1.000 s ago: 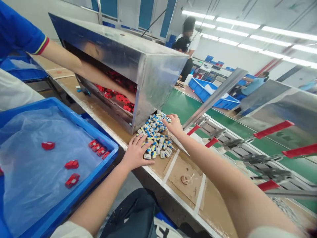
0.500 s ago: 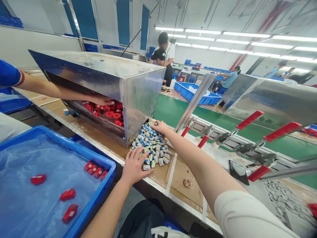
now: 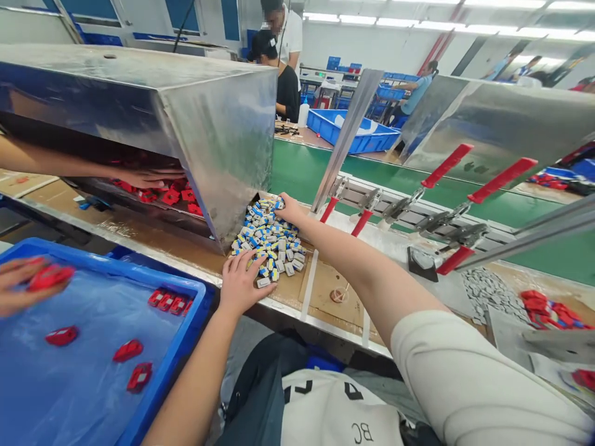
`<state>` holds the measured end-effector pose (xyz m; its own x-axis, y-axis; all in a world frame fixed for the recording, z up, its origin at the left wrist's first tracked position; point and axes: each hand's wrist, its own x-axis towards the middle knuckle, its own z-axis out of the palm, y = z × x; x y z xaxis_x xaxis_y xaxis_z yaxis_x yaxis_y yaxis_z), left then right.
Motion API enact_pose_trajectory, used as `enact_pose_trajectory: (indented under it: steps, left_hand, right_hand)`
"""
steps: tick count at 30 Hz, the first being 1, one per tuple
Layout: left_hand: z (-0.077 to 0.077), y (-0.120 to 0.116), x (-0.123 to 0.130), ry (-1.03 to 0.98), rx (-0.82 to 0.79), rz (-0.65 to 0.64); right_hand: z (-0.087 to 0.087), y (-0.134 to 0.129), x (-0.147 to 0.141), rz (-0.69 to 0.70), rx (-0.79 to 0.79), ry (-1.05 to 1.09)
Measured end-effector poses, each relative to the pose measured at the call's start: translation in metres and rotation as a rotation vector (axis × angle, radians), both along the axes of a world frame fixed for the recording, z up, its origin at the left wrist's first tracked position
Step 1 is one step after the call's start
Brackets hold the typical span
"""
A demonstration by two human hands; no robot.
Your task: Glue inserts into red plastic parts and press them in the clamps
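Observation:
A pile of small blue, white, grey and yellow block-shaped pieces (image 3: 272,238) lies on the bench beside the metal box. At its near left edge, my left hand (image 3: 240,282) rests palm down with fingers spread; the fingertips touch the outer pieces. My right hand (image 3: 291,210) reaches across to the far end of the pile. Its thumb and fingers are apart and bent around pieces there; whether it lifts one is hidden.
The open-fronted metal box (image 3: 223,142) holds red parts (image 3: 171,195), with another person's hand (image 3: 149,176) inside. Another hand (image 3: 28,282) holds a red part over the blue tray (image 3: 134,272). Red-handled toggle clamps (image 3: 446,167) stand at right. Behind runs a green belt (image 3: 297,170).
The view has tilted downward and shifted. Another person's hand with a red part has come in over the blue tray. Both my hands stay at the pile.

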<state>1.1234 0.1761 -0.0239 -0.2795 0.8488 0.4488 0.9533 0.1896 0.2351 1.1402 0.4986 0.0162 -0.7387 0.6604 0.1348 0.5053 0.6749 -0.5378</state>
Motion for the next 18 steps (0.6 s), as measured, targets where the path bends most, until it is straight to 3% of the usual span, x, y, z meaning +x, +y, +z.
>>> enact_pose_trajectory:
  steps: [4,10,14,18]
  left_hand:
    - [0.001,-0.001,0.0,0.02,-0.016,-0.007]
    - [0.0,-0.002,-0.002,0.067,-0.007,-0.038]
    - [0.007,0.0,0.001,0.131,0.064,-0.098]
    - [0.011,0.014,0.036,0.179,0.114,-0.22]
  right_hand:
    - [0.019,-0.011,0.022,0.039,0.031,0.063]
    - [0.035,-0.044,0.091,0.289,0.153,0.09]
    - [0.028,-0.059,0.139,0.307,0.117,-0.057]
    - [0.005,-0.066,0.158,0.313,0.1,-0.047]
